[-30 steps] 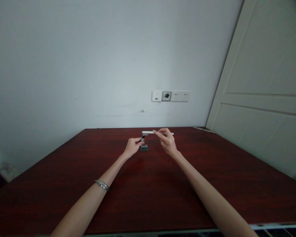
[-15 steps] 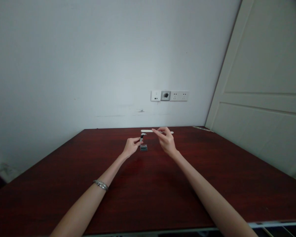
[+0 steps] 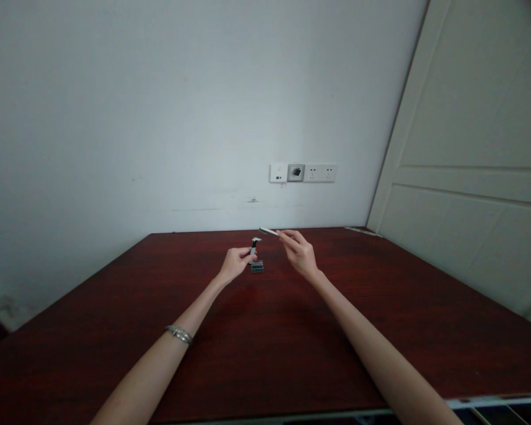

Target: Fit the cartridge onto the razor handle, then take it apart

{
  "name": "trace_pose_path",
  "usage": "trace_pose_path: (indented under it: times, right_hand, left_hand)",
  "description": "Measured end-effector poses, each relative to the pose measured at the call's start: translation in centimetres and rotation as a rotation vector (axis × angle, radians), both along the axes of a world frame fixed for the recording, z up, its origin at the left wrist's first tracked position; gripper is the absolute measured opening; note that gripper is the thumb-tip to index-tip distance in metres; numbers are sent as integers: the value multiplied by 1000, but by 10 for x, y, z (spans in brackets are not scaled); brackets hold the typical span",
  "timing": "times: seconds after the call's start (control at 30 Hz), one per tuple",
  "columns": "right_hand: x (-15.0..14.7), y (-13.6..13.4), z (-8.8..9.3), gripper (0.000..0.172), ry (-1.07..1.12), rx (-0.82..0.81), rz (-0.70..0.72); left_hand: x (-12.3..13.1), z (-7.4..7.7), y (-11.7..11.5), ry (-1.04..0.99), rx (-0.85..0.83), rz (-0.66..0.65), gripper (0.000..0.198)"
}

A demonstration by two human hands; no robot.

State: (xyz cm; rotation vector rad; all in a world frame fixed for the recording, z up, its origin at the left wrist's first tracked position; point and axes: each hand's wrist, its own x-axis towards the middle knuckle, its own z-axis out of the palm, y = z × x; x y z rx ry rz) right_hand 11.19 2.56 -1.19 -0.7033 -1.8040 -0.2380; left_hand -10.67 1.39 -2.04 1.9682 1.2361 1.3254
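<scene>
My left hand (image 3: 235, 264) pinches a small upright tool that looks like a razor (image 3: 253, 250), with a grey and black handle and a whitish head on top. Just in front of it, on the table, is a small clear case (image 3: 257, 267) with something dark inside. Held between the fingers of my right hand (image 3: 300, 254) is a slim white stick like a toothbrush (image 3: 269, 231). Its far end tilts up to the left, above and slightly right of the razor's head, apart from it. Dark bristles seem to show under that end.
The dark red wooden table (image 3: 256, 354) reaches back to a pale wall with sockets (image 3: 321, 173) and switches. A white panelled door (image 3: 473, 171) stands at the right. A thin flat strip (image 3: 363, 231) lies at the far right corner.
My right hand has turned the white stick: it lay level with its flat side showing, and now appears shorter, edge-on and tilted. My left hand and the razor have hardly moved.
</scene>
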Motion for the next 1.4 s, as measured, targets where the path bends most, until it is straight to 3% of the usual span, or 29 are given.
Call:
trace_pose_path:
  times: [0.2, 0.3, 0.63, 0.9, 1.03, 1.23, 1.4]
  right_hand:
    - [-2, -1, 6, 31, 145, -105, -27]
    - [0, 3, 5, 30, 136, -159, -21]
    - [-19, 2, 17, 27, -31, -169, 19]
    - [-6, 7, 12, 27, 22, -173, -91]
    - [-10, 1, 23, 28, -95, -138, -63]
    - [2, 14, 39, 27, -145, -144, -185]
    - [4, 16, 40, 26, -245, -131, -116]
  left_hand:
    - [7, 7, -12, -274, -334, -147, 26]
    - [11, 10, -16, -366, -417, -181, 28]
    - [18, 17, -23, -494, -500, -183, 23]
    - [16, 20, -22, -556, -542, -219, 22]
    - [15, 21, -22, -545, -556, -222, 22]
    - [15, 22, -22, -539, -536, -247, 24]
    - [15, 21, -23, -535, -545, -249, 24]
